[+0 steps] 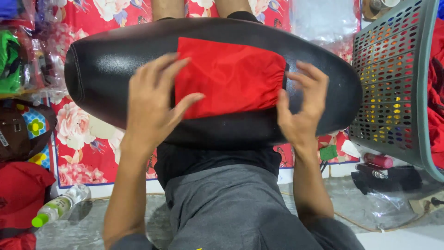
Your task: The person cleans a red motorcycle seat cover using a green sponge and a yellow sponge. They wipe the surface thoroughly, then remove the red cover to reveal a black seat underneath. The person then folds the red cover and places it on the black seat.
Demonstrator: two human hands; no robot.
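While the red folded cloth (pixel 229 76) lies mid-frame on the black cushion (pixel 106 65), left hand (pixel 152 99) presses flat, fingers spread; right hand (pixel 303 104) claws its elastic edge, fingers curled.

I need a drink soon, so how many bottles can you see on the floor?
2: a clear bottle with a green cap lying at lower left, and a pink bottle lying at right below the grey perforated basket. Others may be hidden.

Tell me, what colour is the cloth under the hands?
The folded cloth is bright red, lying on a black cushion; the head view shows it.
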